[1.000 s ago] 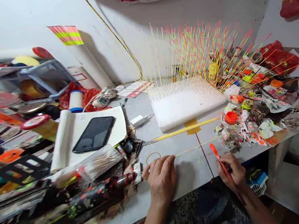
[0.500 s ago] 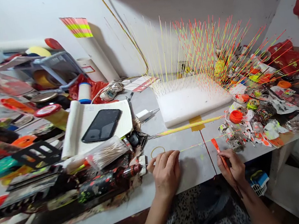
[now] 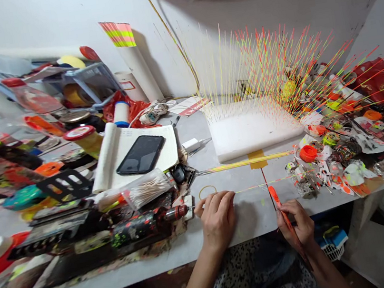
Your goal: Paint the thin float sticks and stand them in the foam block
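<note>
My left hand (image 3: 217, 214) is closed over the near end of a thin rod (image 3: 252, 187) banded in yellow-green and orange. The rod runs right, low over the table, to a paint-spattered block (image 3: 301, 181). Just left of my fingers is the reddish nose of a black, paint-speckled cylindrical tool (image 3: 136, 230); whether the rod enters it is hidden. In my right hand (image 3: 297, 222) is a paintbrush (image 3: 285, 216) coated in orange, its tip just below the rod beside a dark red line on the tabletop. I cannot tell whether tip and rod touch.
Behind the hands, a white foam block (image 3: 249, 140) bristles with thin coloured rods. More rods lie in a bundle (image 3: 238, 163) before it. On the left are a phone (image 3: 141, 154) on a notebook (image 3: 168, 142), cotton swabs (image 3: 150, 191) and jars. Paint-stained scraps (image 3: 354, 170) crowd the right.
The camera view has shifted, so the table's contents appear farther right. My right hand has moved the brush left along the rod, close to the dark red line. My left hand stays by the tool's nose.
</note>
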Demonstrator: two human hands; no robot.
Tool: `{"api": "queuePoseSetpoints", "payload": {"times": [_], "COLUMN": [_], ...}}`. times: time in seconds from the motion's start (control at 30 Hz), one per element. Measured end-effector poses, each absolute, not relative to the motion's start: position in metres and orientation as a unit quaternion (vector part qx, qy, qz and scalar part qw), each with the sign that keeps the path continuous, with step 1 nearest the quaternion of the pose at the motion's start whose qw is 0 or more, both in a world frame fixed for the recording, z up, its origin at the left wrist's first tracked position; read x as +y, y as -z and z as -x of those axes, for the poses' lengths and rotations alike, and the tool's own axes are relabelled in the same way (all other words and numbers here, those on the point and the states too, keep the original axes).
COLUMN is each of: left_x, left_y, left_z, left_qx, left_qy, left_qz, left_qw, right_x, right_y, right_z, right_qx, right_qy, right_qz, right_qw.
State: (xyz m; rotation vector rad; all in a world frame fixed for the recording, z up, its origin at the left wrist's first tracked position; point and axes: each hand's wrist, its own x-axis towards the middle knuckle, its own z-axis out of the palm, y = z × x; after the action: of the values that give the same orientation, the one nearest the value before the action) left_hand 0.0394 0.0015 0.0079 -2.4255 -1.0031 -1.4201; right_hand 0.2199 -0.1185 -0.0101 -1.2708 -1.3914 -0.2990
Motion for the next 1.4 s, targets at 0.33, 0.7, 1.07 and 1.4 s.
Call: {"api": "queuePoseSetpoints", "payload": {"times": [0.33, 0.7, 1.07, 1.4], "left_x": [-0.001, -0.001, -0.003, -0.004], "left_y": [-0.010, -0.011, -0.010, -0.009], "left_z": [-0.040, -0.041, -0.040, -0.041], "left_qx": [-0.336, -0.337, -0.343, -0.350], "left_qy": [0.479, 0.486, 0.487, 0.485], "left_qz": [0.808, 0.804, 0.801, 0.800], "left_qw": [0.062, 0.061, 0.054, 0.045], "right_x": [-0.108, -0.116, -0.106, -0.101], "right_y": [0.008, 0.015, 0.010, 0.013], "right_z": [-0.216, -0.218, -0.196, -0.196], "right_qx": [-0.593, -0.581, -0.613, -0.610], "right_qy": [0.140, 0.122, 0.094, 0.107], "right_qz": [0.559, 0.572, 0.526, 0.552], "right_qw": [0.562, 0.566, 0.582, 0.558]}}
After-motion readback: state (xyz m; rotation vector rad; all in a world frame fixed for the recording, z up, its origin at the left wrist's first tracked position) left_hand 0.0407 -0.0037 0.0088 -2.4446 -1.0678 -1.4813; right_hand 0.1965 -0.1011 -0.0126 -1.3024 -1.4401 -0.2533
